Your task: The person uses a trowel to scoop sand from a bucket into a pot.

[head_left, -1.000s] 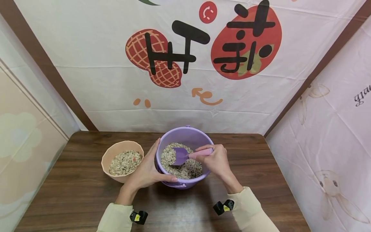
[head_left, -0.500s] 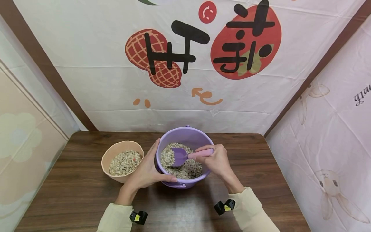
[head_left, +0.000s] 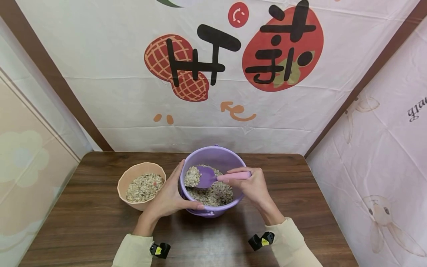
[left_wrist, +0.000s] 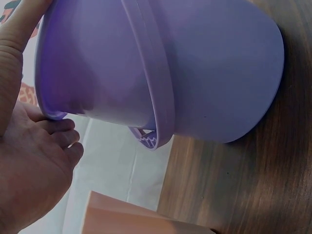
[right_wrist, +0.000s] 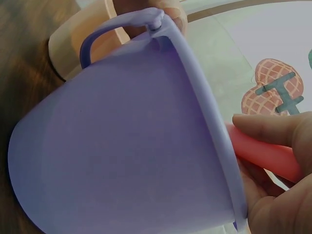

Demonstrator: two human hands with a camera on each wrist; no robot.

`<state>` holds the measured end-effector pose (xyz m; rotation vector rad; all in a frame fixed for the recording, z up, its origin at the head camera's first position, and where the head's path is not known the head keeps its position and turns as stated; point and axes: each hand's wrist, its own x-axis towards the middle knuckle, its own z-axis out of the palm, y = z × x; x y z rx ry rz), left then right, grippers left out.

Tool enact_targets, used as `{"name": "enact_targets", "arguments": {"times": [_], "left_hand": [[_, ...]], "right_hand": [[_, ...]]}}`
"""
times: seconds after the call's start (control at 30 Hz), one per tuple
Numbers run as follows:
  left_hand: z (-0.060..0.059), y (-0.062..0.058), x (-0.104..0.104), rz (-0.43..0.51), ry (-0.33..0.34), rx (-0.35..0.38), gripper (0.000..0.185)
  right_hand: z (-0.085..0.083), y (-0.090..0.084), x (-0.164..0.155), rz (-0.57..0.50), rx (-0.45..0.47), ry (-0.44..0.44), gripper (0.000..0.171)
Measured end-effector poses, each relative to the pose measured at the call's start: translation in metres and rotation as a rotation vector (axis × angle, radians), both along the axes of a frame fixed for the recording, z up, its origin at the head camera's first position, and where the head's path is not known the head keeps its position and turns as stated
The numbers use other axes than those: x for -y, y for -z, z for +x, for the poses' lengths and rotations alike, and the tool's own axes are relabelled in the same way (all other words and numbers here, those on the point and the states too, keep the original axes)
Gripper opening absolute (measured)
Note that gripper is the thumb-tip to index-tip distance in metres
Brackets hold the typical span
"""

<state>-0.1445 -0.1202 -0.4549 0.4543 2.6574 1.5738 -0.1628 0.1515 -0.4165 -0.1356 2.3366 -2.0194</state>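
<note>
Bucket point(head_left: 217, 155): purple, standing on the wood-grained surface point(head_left: 290, 196), near its far edge, with the mouth facing up toward us.
Grain point(head_left: 218, 195): pale and speckled, lying inside the bucket, where we see it cover the bottom.
Scoop point(head_left: 207, 177): purple blade, pink handle, inside the bucket's mouth above the grain, the blade pointing left. We cannot tell whether its underside touches the grain below.
Scooped heap point(head_left: 192, 177): a pale mound at the blade's front end, close to the bucket's left wall.
Right hand point(head_left: 253, 185): we find its grip clamped on the pink handle, at the bucket's right rim.
Left hand point(head_left: 168, 196): its grip is clamped on the bucket's left rim, the thumb laid along the near edge.
Bail point(left_wrist: 158, 97): purple, lowered across the bucket's outer wall, as we see from the left wrist.
Bowl point(head_left: 126, 178): peach, left of the bucket, partly behind the left hand, holding similar grain with one reddish bit point(head_left: 154, 183).
Backdrop point(head_left: 213, 129): white cloth, on which we see a printed peanut point(head_left: 176, 66) and strawberry point(head_left: 283, 48).
</note>
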Motion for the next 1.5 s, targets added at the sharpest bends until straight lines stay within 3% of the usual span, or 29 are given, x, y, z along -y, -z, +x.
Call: {"name": "enact_targets", "arguments": {"times": [0.27,0.4,0.63,0.77,1.17,1.5], "left_hand": [[0.001,-0.001,0.0,0.024,0.0,-0.001,0.151],[0.001,0.0,0.0,0.024,0.003,-0.004,0.151],[0.002,-0.001,0.0,0.027,-0.003,0.005,0.152],[0.001,-0.001,0.0,0.024,-0.003,0.003,0.152],[0.002,-0.002,0.0,-0.004,-0.008,-0.002,0.152],[0.013,-0.01,0.02,-0.095,-0.101,0.005,0.143]], "right_hand": [[0.007,-0.001,-0.009,-0.13,0.04,0.033,0.028],[0.011,-0.001,-0.018,-0.151,0.038,0.074,0.034],[0.017,0.001,-0.036,-0.222,0.059,0.071,0.041],[0.02,0.003,-0.042,-0.221,0.069,0.089,0.047],[0.022,0.007,-0.048,-0.214,0.058,0.1,0.041],[0.022,0.007,-0.047,-0.22,0.035,0.095,0.038]]}}
